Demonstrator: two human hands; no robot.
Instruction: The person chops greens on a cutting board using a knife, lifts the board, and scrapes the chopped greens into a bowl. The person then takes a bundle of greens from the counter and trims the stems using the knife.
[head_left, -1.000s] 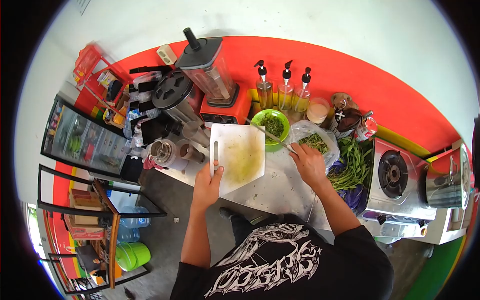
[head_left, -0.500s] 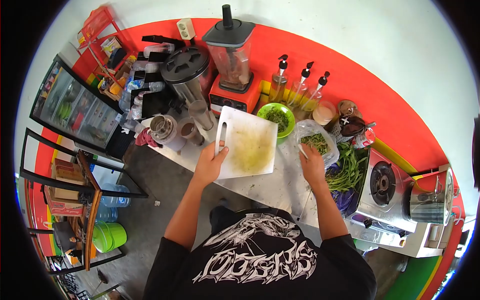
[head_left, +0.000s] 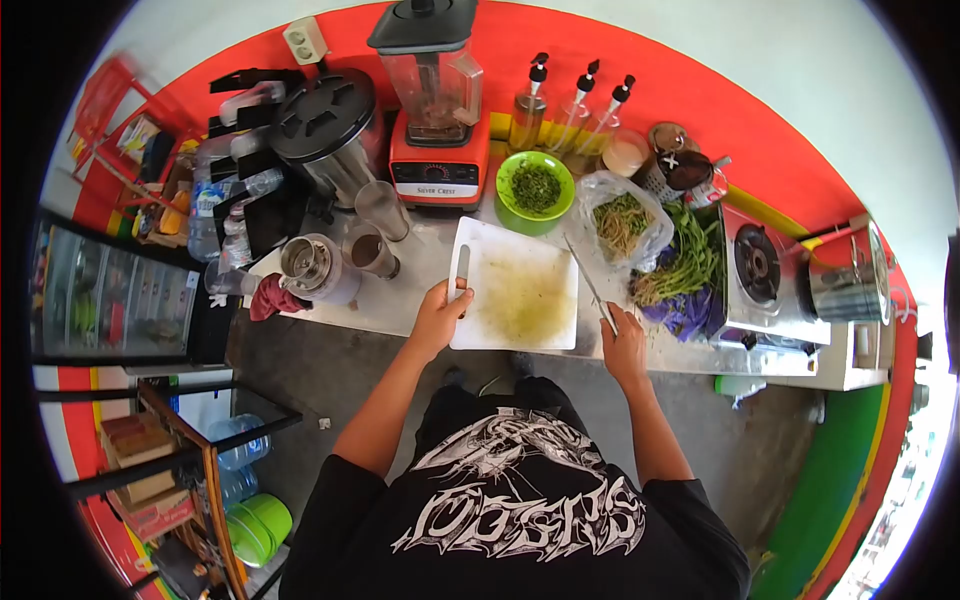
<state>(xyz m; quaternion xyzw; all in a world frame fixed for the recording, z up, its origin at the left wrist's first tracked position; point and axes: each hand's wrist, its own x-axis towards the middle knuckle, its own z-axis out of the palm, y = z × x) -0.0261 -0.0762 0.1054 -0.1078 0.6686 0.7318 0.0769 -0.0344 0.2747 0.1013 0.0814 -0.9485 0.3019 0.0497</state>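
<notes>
My left hand is closed on the handle edge of a white cutting board, which has a yellow-green stain and lies at the front of the metal counter. My right hand grips a knife by its handle, the blade pointing up and left beside the board's right edge. Behind the board stands a green bowl of chopped greens. To its right is a clear plastic bag with cut stems. Leafy greens lie on purple plastic further right.
A red blender, a steel container with black lid and cups stand behind left. Three pump bottles line the back wall. At right are a gas stove and a steel pot.
The knife, earlier over the bowl's edge, is now down beside the board. The board has moved from a raised, tilted position to lower on the counter. The camera view has shifted.
</notes>
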